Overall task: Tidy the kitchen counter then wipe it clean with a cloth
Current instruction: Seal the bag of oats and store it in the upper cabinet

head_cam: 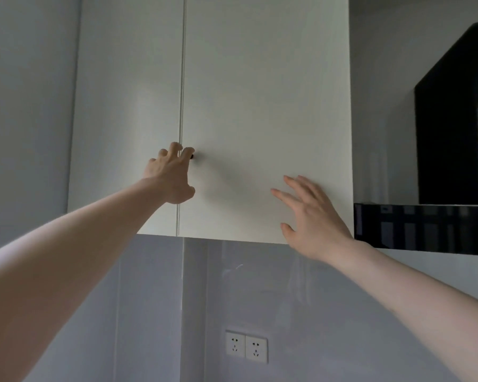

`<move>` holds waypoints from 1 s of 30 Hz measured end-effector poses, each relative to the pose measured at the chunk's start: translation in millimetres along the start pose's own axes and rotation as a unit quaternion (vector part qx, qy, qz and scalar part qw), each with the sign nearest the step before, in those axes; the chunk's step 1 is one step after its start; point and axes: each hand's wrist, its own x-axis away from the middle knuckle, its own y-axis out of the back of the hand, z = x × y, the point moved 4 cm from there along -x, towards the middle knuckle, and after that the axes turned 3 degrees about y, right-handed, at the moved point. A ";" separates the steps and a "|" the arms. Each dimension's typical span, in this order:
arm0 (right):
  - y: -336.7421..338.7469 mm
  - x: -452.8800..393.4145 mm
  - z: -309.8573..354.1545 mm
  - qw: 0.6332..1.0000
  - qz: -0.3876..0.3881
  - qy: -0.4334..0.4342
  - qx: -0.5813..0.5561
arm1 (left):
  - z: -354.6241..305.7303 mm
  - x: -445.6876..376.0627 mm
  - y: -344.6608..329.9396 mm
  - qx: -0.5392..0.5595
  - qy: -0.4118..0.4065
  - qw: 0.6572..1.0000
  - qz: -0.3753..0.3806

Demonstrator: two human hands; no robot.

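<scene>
**Head view: both hands up at a closed wall cupboard**

Head camera looks upward, so we see neither counter nor cloth; where they lie we cannot tell from this angle.

Our left hand (171, 175) is raised to the right-hand cupboard door (262, 114). Its fingers curl round a small dark knob (193, 156), which peeks out just past the fingertips. The knob is mostly hidden, so we judge this a pinch grip but cannot be sure how firmly it closes. The grip sits right beside the thin seam where this door meets the left-hand door (130, 106), which suggests the door hinges on its far edge, away from the grip.

Our right hand (312, 216) is to the right of that grip and a little lower, near the door's bottom corner. Its fingers are spread and straight, holding nothing. Whether the palm touches the door or hovers just off it we cannot tell. We judge it is there to steady or guide the panel.

Both doors look flush and shut. Below the grip, a pale backsplash carries a double wall socket (246, 347). Far to the right of both hands hangs a black range hood (425, 227).

We judge this belongs to tidying: the cupboard is handled for storing things.
</scene>
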 end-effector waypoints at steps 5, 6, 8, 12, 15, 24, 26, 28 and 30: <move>-16.2 3.8 -9.1 0.995 0.020 0.024 0.090 | -3.8 -10.8 -8.0 -0.006 -0.001 1.000 -0.016; -19.0 3.9 -9.9 0.994 0.023 0.026 0.100 | -3.9 -12.8 -7.9 -0.005 0.002 1.000 -0.019; -23.2 3.9 -10.9 0.993 0.025 0.026 0.112 | -4.0 -15.6 -6.6 -0.006 0.004 1.000 -0.023; -27.0 4.0 -10.5 0.991 0.020 0.016 0.129 | -4.8 -22.0 4.8 -0.010 -0.011 1.000 -0.011; -27.0 5.8 -6.8 0.992 0.014 0.002 0.125 | -4.2 -24.1 15.6 -0.011 -0.018 1.000 -0.005; -20.2 23.1 33.0 0.998 0.014 -0.055 0.035 | 20.9 18.6 55.2 0.072 -0.057 0.992 -0.082; -15.1 29.3 58.0 0.998 0.009 -0.054 -0.017 | 24.9 33.2 69.0 0.071 -0.074 0.989 -0.107; -10.4 33.5 83.9 0.998 -0.005 -0.034 -0.057 | 24.6 45.4 84.6 0.066 -0.093 0.984 -0.135; -4.5 35.9 110.8 0.997 -0.022 -0.010 -0.078 | 24.7 58.9 102.6 0.058 -0.111 0.979 -0.162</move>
